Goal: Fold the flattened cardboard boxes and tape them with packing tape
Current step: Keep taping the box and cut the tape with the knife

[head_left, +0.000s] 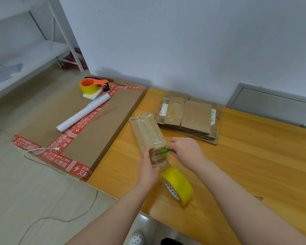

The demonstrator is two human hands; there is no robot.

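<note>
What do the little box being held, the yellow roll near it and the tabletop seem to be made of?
The box: brown cardboard, dull tan, its seam covered by glossy clear tape that glints. The yellow roll: shiny plastic tape on what looks like a printed card core. The tabletop: wood or wood-look laminate, orange with grain streaks and soft sheen; I cannot tell which.

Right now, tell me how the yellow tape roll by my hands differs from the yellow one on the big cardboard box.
The near yellow tape roll is bare; the far yellow tape roll sits in an orange plastic dispenser. The near roll stands on its edge on the wooden table; the far roll lies flat atop the big brown cardboard box. Both are yellow.
</note>
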